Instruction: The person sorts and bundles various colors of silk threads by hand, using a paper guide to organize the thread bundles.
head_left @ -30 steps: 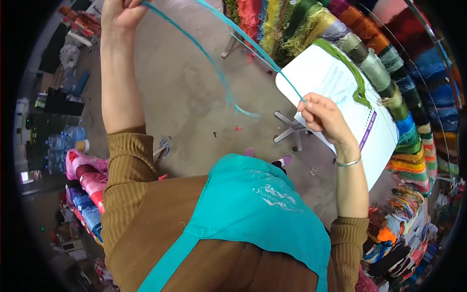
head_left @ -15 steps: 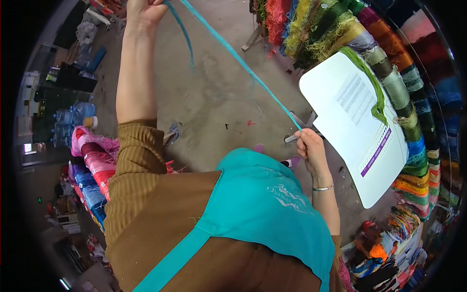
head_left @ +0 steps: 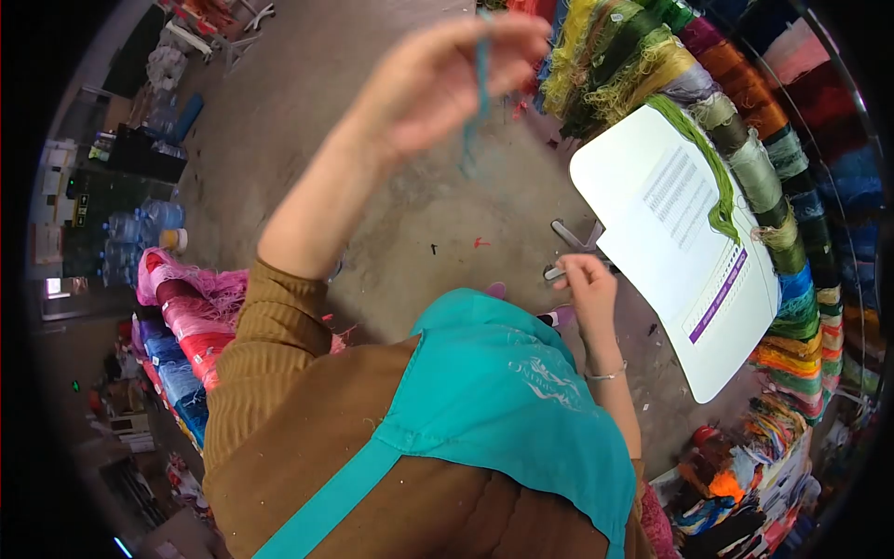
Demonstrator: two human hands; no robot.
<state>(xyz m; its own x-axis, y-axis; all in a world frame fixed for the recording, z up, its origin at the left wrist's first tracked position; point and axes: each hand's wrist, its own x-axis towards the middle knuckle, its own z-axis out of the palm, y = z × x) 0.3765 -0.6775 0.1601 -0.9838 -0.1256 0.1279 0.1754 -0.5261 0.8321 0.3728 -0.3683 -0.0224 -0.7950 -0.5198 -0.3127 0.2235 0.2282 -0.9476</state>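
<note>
My left hand [head_left: 442, 84] is raised at the top centre, slightly blurred, its fingers reaching right. A teal thread strand [head_left: 481, 79] passes across its fingers and hangs below them, the lower end smeared by motion. Exactly how the fingers grip it is hard to see. My right hand [head_left: 591, 293], with a bracelet on the wrist, is held beside the apron [head_left: 503, 373], its fingers curled in and no thread visible at them. To its right stands a white board [head_left: 670, 289] bearing a printed sheet [head_left: 678, 191] and a green thread skein [head_left: 715, 177].
Colourful thread hanks [head_left: 764, 172] hang along a rack at the right. More bundles [head_left: 745, 456] are piled at lower right. Pink and blue hanks [head_left: 191, 331] stand at left, near large water bottles [head_left: 140, 228]. Scraps lie on the concrete floor [head_left: 400, 252].
My left hand has swung right with the teal strand, which was stretched between both hands. The strand no longer runs to my right hand, which has stayed near the same spot.
</note>
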